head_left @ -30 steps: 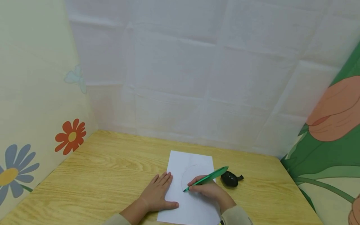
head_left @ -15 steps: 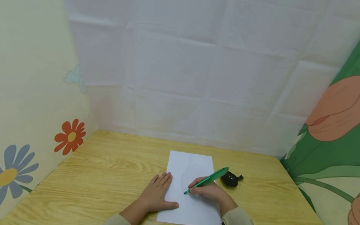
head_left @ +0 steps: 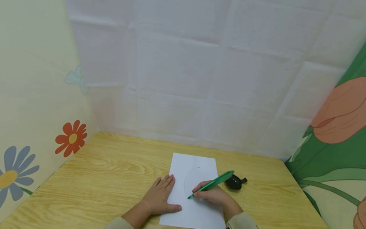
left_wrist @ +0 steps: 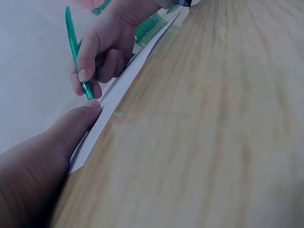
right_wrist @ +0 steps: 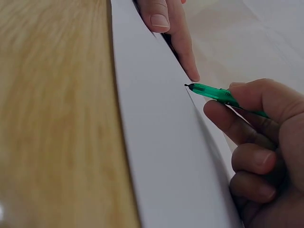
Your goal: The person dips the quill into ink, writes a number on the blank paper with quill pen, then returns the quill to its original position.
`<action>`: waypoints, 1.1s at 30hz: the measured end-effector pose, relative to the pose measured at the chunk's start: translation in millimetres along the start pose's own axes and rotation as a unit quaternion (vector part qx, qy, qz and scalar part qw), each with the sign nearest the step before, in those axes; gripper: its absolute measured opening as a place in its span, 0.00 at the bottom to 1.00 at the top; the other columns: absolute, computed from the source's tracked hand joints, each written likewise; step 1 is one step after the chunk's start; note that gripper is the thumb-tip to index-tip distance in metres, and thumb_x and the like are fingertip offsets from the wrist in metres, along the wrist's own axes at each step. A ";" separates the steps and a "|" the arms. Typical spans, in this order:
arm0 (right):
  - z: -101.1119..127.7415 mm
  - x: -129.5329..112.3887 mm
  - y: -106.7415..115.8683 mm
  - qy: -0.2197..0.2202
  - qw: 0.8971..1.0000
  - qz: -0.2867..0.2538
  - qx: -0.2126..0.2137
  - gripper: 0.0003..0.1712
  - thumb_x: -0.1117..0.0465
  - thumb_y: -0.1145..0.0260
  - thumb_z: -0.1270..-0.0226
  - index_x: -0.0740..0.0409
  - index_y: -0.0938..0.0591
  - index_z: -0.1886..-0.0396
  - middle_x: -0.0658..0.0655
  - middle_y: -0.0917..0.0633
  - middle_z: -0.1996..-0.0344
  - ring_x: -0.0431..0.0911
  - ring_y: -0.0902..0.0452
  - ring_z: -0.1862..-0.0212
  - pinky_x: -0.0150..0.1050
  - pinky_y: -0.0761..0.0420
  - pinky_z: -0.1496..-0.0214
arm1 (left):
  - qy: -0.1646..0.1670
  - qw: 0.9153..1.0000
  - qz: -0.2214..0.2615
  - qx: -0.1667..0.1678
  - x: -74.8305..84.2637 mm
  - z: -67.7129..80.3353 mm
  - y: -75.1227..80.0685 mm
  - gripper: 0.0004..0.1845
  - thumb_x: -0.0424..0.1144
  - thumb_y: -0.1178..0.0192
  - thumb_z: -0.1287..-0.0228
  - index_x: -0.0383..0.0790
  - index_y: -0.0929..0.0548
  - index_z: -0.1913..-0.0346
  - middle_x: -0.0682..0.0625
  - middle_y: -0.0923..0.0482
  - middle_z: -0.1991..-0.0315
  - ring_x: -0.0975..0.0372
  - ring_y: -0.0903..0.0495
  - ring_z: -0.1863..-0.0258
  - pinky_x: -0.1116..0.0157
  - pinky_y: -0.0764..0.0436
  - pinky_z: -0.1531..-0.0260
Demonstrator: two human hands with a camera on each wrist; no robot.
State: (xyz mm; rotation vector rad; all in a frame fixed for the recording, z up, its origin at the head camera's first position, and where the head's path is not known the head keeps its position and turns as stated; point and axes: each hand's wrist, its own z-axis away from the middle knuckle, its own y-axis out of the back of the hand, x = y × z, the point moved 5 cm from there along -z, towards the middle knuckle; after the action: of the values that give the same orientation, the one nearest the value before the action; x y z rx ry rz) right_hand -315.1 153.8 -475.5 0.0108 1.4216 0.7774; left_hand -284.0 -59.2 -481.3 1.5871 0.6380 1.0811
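A white sheet of paper (head_left: 194, 190) lies on the wooden table (head_left: 114, 178) with a thin curved pen line on it. My right hand (head_left: 213, 194) grips a green pen (head_left: 211, 183), its tip touching the paper at the lower end of the curve. In the right wrist view the green pen (right_wrist: 218, 93) is pinched between thumb and fingers of my right hand (right_wrist: 259, 142) over the paper (right_wrist: 161, 142). My left hand (head_left: 160, 198) rests flat on the sheet's left edge, fingers straight. The left wrist view shows the left hand (left_wrist: 42, 161) on the paper (left_wrist: 118, 95) beside the pen (left_wrist: 78, 61).
A small black object (head_left: 235, 182) sits on the table just right of the paper. White sheeting (head_left: 200, 79) closes the back, and flowered panels stand at the left (head_left: 34, 127) and right (head_left: 337, 133). Bare table wood stretches left of the paper.
The pen tip and my right hand have slid slightly down and right along the curve, lengthening the line. My left hand has stayed put.
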 end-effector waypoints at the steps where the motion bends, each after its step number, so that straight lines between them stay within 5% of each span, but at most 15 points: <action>1: 0.5 0.1 0.1 -0.001 1.000 -0.002 0.000 0.13 0.56 0.28 0.43 0.58 0.13 0.60 0.41 0.19 0.76 0.38 0.32 0.73 0.30 0.30 0.68 | 0.000 1.000 0.000 0.000 0.1 0.0 0.1 0.61 0.79 0.47 0.49 0.33 0.42 0.25 0.41 0.47 0.23 0.49 0.49 0.22 0.46 0.51 0.24; 17: 7.5 0.4 1.2 0.019 0.999 -0.033 -0.014 0.15 0.60 0.29 0.41 0.66 0.15 0.58 0.41 0.19 0.76 0.37 0.32 0.72 0.29 0.32 0.67 | 0.002 1.000 0.002 0.000 -0.5 -1.2 0.2 0.61 0.79 0.46 0.50 0.33 0.42 0.25 0.41 0.46 0.23 0.49 0.49 0.22 0.46 0.51 0.24; 33: 13.7 3.3 2.6 0.000 0.999 -0.040 -0.005 0.14 0.59 0.28 0.41 0.64 0.14 0.59 0.43 0.18 0.74 0.39 0.32 0.70 0.31 0.32 0.66 | 0.001 1.000 -0.004 0.000 -0.5 -1.8 -0.5 0.61 0.79 0.47 0.49 0.32 0.42 0.25 0.41 0.46 0.23 0.49 0.48 0.22 0.45 0.51 0.24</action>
State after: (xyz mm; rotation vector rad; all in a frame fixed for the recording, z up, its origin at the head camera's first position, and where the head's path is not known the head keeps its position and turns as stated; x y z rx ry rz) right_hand -304.4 163.3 -474.5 -0.0539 1.4090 0.7184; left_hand -285.8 -58.7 -481.9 1.5839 0.6446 1.0764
